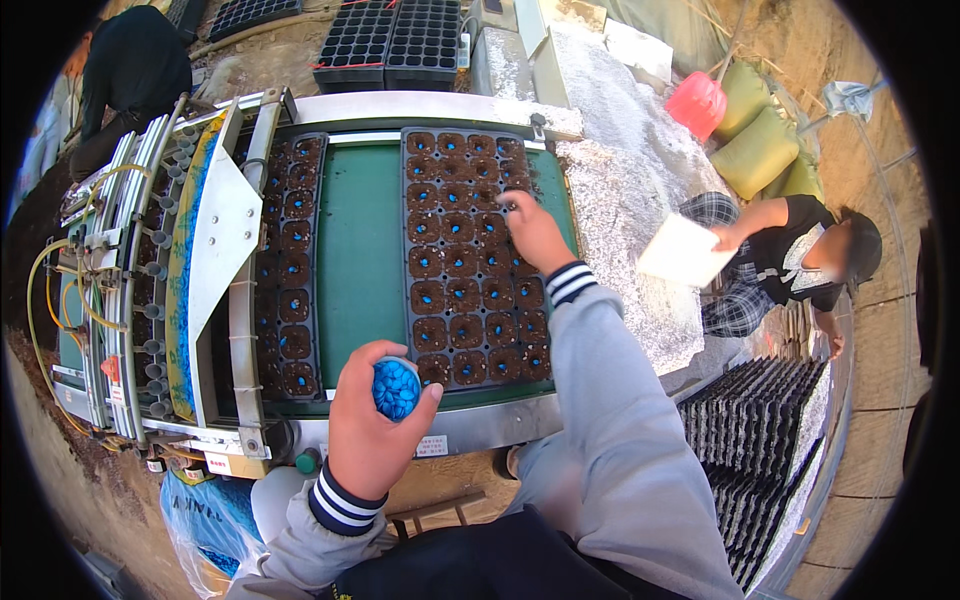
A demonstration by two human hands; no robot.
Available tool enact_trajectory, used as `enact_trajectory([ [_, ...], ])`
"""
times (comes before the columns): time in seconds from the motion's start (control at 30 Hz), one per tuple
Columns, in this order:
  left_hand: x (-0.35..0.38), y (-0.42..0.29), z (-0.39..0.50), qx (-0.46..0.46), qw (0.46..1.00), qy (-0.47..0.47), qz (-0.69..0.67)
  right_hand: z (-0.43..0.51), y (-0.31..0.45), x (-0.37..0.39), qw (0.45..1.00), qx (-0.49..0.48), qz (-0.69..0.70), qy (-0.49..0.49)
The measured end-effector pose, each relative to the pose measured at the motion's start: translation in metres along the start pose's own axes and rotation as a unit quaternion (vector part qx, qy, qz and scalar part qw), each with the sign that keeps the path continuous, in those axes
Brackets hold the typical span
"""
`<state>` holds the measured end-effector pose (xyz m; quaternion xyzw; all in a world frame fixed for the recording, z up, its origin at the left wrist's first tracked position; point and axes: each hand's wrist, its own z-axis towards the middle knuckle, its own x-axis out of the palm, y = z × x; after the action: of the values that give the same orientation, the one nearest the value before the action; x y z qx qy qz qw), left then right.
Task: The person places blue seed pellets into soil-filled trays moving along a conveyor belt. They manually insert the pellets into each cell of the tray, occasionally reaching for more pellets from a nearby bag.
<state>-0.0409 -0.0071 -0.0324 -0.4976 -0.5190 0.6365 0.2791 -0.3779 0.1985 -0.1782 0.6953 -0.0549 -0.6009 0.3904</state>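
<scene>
My left hand [379, 427] is wrapped around a small cup of blue coated seeds [396, 388] at the near edge of the machine. Over the right side of a black plastic seedling tray [459, 262], my right hand [534, 232] reaches with thumb and finger near a soil-filled cell; whether it pinches a seed cannot be seen. Most visible cells of that tray hold dark soil with a blue seed in a dimple. A second soil-filled tray [298, 262] lies to the left on the green conveyor belt [360, 262], partly under the seeding machine [225, 232].
A person [795, 255] at the right holds a white board [684, 251] over a heap of white granules [622, 172]. Stacked trays [757, 420] stand below. Empty trays [388, 45], a pink shovel [697, 105] and another person [139, 67] are farther back. A bag of blue seeds [210, 525] is lower left.
</scene>
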Motion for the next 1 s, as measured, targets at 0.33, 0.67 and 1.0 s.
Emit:
enact_trajectory([
  [0.33,-0.003,0.008,-0.002,-0.019,0.999,0.006,-0.034,-0.016,-0.015,-0.009,0.990,-0.051,-0.131,-0.033],
  [0.67,0.007,0.000,-0.013,0.040,0.996,0.079,-0.009,-0.075,-0.028,-0.028,0.991,0.001,-0.134,0.004],
  [1.0,0.022,-0.009,-0.043,0.065,0.963,0.244,-0.089,-0.120,-0.025,-0.031,0.991,0.009,-0.137,-0.008],
])
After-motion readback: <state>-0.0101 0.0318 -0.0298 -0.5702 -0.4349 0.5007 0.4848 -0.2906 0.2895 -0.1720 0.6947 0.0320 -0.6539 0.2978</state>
